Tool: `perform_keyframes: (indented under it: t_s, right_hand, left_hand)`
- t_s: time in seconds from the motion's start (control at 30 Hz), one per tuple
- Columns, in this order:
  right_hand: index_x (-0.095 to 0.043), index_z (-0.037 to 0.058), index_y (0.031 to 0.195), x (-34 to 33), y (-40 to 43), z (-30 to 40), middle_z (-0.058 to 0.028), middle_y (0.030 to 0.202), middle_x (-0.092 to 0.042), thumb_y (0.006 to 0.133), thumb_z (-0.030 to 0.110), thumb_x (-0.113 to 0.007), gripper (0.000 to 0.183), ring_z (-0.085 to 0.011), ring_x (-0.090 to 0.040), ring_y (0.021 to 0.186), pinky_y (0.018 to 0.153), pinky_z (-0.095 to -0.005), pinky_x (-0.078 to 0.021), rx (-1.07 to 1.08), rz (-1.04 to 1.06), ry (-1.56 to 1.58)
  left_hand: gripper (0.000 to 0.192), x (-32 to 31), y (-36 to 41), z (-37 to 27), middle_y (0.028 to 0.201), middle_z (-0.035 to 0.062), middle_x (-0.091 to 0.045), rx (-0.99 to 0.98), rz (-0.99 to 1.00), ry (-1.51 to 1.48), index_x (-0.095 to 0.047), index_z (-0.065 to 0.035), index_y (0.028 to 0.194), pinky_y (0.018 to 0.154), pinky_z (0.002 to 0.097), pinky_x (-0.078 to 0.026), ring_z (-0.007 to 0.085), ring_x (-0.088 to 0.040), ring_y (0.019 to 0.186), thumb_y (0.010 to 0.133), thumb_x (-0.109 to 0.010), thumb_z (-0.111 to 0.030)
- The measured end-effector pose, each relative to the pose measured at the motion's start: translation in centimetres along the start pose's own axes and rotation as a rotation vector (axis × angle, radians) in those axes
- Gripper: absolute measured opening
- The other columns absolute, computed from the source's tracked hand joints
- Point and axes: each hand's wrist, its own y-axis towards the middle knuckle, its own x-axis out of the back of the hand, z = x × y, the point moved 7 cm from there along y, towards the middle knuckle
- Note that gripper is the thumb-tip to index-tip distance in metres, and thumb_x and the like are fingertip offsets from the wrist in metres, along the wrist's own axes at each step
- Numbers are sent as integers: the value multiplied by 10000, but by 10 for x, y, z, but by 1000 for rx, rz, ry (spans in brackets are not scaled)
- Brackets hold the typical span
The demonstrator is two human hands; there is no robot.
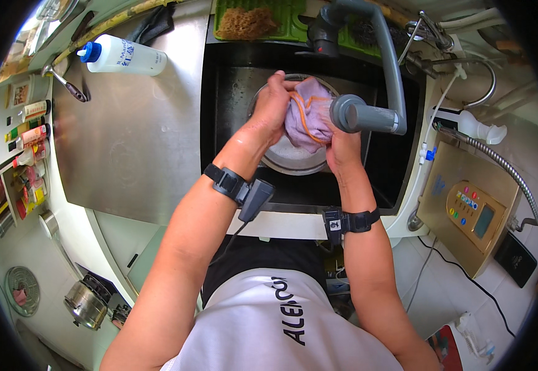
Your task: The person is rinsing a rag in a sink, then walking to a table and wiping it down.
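A lilac cloth with orange edging (309,116) is bunched between my two hands, below the grey tap head (355,115). My left hand (272,107) grips its left side, with the thumb and fingers around it. On the other side my right hand (344,147) holds the cloth, its fingers partly hidden by the tap head and the cloth. Water seems to run from the tap onto the cloth. Under the hands, a round metal basin (297,168) with whitish, sudsy water stands in the dark sink (236,92).
A plastic bottle with a blue cap (127,55) lies on the steel counter (130,139) at the left. Behind the sink, a green rack (292,16) holds a brown fibrous scrubber (246,24). The grey tap arm (392,69) arches over the sink's right side. A metal hose (505,160) hangs farther right.
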Motion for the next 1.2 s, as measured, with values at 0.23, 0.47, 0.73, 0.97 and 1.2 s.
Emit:
perform_keyframes:
  t_s: [0.23, 0.47, 0.73, 0.97, 1.2]
  right_hand:
    - [-530, -6, 1298, -15, -14, -7, -101, 1224, -601, 795, 42, -691, 531, -198, -569, 1145, 1024, -337, -412, 107, -147, -261]
    - [-463, -9, 1216, -57, -60, 2, -184, 1107, -575, 852, 136, -674, 444, -291, -593, 977, 890, -371, -457, 329, -137, -599]
    - [-599, -18, 753, -59, -21, 17, -150, 623, -586, 918, 258, -625, 323, -255, -564, 614, 651, -359, -458, 529, -187, -706]
    - [-645, 11, 866, -7, 33, -30, -94, 806, -640, 924, 287, -621, 283, -222, -585, 744, 722, -354, -471, -28, -274, -489]
    - [-594, 59, 968, -5, 11, -14, -13, 906, -612, 859, 98, -692, 152, -101, -570, 812, 738, -258, -468, 174, -152, -286]
  left_hand:
    - [696, -26, -19, 50, 1183, 169, -603, 262, 151, -324, -477, -67, 1323, 974, 436, -446, 314, -568, 1097, 964, -187, -588]
    - [553, -19, 5, 74, 730, 76, -555, 414, 220, -271, -483, -76, 838, 590, 336, -474, 209, -564, 653, 959, -287, -578]
    - [399, -3, 10, 61, 706, 52, -489, 12, -138, -156, -495, -100, 789, 598, 355, -438, 195, -518, 657, 959, -356, -433]
    - [521, -7, -6, 43, 910, 155, -632, -9, -357, 88, -596, 40, 930, 756, 362, -467, 239, -587, 829, 962, -326, -404]
    - [615, -7, -4, 47, 1301, 120, -535, 240, -46, -34, -483, -91, 1300, 1028, 529, -370, 314, -487, 1254, 966, -237, -545]
